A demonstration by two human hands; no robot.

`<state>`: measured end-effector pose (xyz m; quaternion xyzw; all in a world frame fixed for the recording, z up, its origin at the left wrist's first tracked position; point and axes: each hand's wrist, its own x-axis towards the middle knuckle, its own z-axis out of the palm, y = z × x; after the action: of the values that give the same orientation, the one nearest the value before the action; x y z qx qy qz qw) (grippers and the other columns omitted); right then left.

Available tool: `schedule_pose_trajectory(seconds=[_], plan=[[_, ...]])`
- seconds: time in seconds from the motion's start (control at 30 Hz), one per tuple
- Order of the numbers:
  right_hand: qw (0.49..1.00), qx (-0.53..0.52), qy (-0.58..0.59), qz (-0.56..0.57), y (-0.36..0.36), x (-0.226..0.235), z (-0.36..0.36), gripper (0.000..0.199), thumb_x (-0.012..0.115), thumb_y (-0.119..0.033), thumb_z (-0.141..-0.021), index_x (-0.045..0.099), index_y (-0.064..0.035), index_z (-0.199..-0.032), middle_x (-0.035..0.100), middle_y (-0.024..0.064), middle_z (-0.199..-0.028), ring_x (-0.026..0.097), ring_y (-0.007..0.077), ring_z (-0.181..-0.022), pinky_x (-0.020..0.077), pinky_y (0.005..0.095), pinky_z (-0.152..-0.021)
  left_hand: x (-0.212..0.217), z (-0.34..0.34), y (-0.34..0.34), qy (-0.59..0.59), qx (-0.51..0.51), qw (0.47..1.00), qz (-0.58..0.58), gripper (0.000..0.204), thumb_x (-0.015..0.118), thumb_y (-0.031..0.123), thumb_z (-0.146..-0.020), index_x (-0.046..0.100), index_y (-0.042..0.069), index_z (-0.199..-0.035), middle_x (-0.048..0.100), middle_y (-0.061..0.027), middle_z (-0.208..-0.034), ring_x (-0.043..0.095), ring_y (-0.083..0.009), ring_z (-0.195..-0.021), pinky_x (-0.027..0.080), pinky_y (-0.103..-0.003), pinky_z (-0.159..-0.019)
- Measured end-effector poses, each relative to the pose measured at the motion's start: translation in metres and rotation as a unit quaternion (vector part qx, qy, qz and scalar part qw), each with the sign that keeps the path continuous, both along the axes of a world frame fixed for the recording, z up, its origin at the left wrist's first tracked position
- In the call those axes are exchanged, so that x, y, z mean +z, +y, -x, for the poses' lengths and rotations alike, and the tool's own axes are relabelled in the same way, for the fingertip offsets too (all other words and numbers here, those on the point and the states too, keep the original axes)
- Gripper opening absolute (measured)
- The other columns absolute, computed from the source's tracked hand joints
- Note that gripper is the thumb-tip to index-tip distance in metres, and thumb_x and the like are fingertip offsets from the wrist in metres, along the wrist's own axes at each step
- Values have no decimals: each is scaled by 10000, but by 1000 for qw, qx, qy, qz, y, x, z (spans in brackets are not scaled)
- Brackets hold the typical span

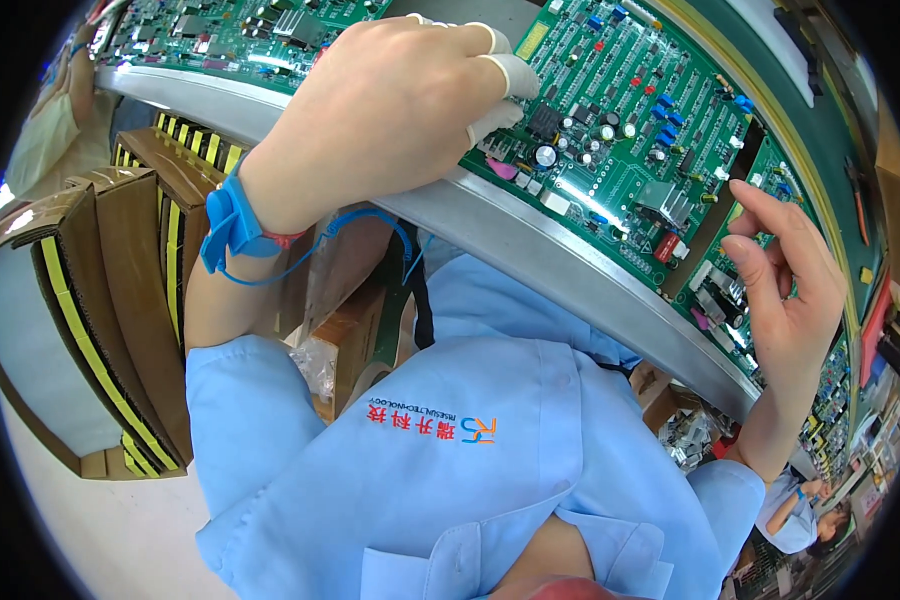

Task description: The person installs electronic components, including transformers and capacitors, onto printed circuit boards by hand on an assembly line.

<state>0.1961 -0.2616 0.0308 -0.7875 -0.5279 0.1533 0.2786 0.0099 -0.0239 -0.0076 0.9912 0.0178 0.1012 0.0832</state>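
Observation:
A green circuit board (610, 175) lies in front of me, crowded with capacitors, blue and red parts and a finned heatsink (663, 203). My left hand (395, 105) reaches over its left edge, with white finger cots on several fingers and a blue wrist strap (238, 225) on the wrist. Those fingers are curled together at the board's components; what they hold, if anything, is hidden. Beside the board's right edge is my right hand (798, 280), bare, thumb and index finger apart with nothing visible between them. A second green board (735, 290) lies under and beside it.
A metal rail (530, 225) runs along the near edge. Another board (230, 40) lies at the far left. Cardboard boxes (120, 330) with yellow-edged dividers stand at left. Pliers (857, 200) lie at far right. A blue coiled cord (370, 213) hangs from the wrist strap. Other people are at both sides.

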Motion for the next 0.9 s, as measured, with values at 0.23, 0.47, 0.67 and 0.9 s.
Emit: schedule_pose_trajectory(seconds=[0.23, 0.47, 0.67, 0.9], plan=[[1000, -4, -8, -11, -7, -4, -5, 301, 696, -21, -808, 672, -41, -1107, 581, 10, -783, 397, 57, -565, 279, 211, -485, 3, -2, -1, -28, -3, 998, 54, 194, 706, 97, -780, 709, 106, -974, 653, -73, -819, 620, -253, -672, 505, -350, -591], [1000, 0, -20, -5, -7, -5, -4, 282, 698, -45, -825, 674, -44, -1106, 575, 5, -785, 385, 54, -565, 261, 213, -481, 3, 0, 1, -44, -61, 996, 36, 216, 701, 74, -755, 712, 100, -969, 668, -56, -864, 626, -261, -716, 512, -354, -641], [998, -25, -52, -24, -22, 0, -4, 265, 698, -44, -821, 680, -49, -1085, 574, -5, -782, 389, 48, -570, 261, 210, -482, 11, -8, 4, 29, -77, 997, -1, 226, 712, 97, -741, 705, 95, -967, 673, -54, -911, 629, -274, -766, 510, -362, -666], [964, -259, -54, -28, -123, 22, -21, 271, 635, -29, -870, 668, -30, -1139, 636, 5, -918, 498, 21, -714, 350, 157, -601, 15, -18, -1, 131, -17, 988, 76, 229, 646, 104, -821, 686, 42, -1038, 664, -146, -1049, 636, -327, -915, 502, -371, -808]])
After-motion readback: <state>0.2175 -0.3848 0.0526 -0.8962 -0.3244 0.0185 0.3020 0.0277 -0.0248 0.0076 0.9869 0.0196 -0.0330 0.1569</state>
